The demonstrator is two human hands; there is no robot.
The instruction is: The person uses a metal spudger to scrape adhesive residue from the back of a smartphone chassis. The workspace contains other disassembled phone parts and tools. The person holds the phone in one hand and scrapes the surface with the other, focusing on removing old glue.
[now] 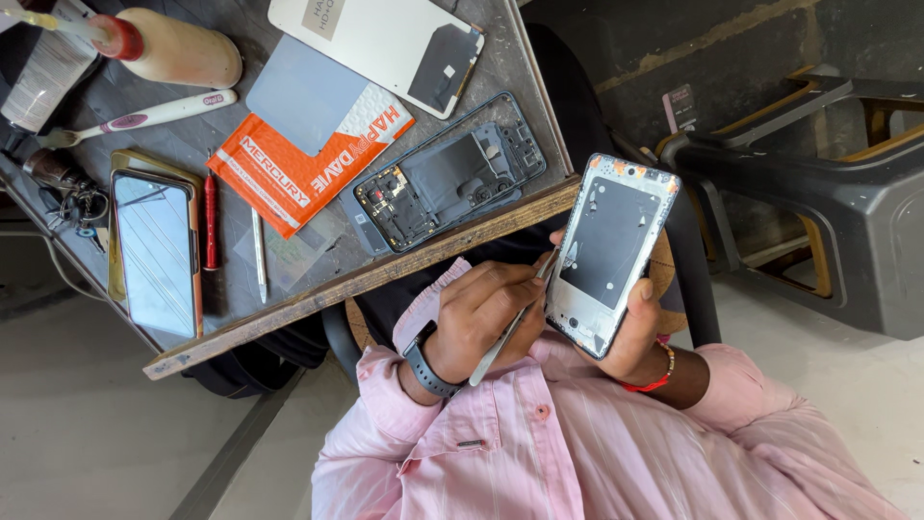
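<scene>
Left hand fingers are closed on a thin metal tool, held like a pen, with its tip laid against the lower left edge of a phone frame. The frame is gripped by the right hand: fingers are wrapped behind it and the thumb is pressed on its right edge. The frame is held upright and slightly tilted, above the lap and just off the table edge, with its dark inner side turned to the camera. A dark watch is worn on the left wrist and a red bracelet on the right; pink sleeves are seen below. On the table, nearest the hands, an opened phone is laid with its boards exposed. An orange envelope lies just left of it, partly covered by a grey sheet. A white back panel lies further up. Further left, a silver pen-like tool, a red screwdriver and a phone lying screen-up are set side by side. A toothbrush and a cream bottle are seen at the far corner. A grey stool stands on the floor to the right, well apart.
</scene>
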